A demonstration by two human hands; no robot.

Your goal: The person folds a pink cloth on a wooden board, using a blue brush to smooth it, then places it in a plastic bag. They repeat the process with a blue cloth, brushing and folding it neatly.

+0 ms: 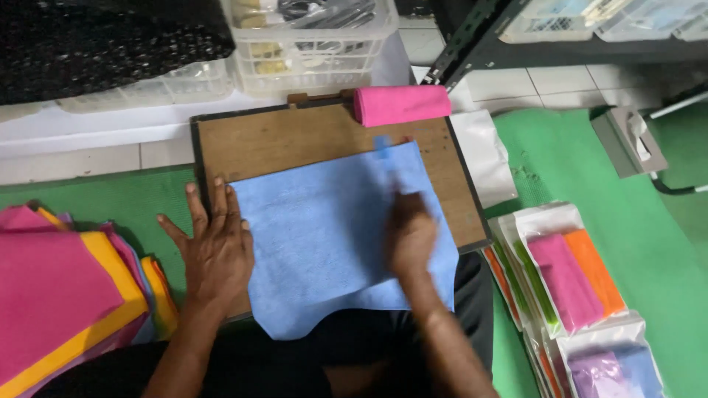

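Note:
A light blue cloth (324, 236) lies spread on a brown wooden board (295, 136) across my lap. My left hand (214, 250) lies flat with fingers apart on the cloth's left edge. My right hand (411, 236) is blurred with motion over the cloth's right part, near a lifted blue corner (383, 151); whether it pinches the cloth is unclear. A rolled pink cloth (402, 105) rests at the board's far right corner.
A stack of pink, yellow and orange cloths (66, 295) lies at left on a green mat (590, 169). Clear packets holding coloured cloths (571, 276) lie at right. White plastic crates (313, 44) stand behind the board. A tissue box (628, 140) is far right.

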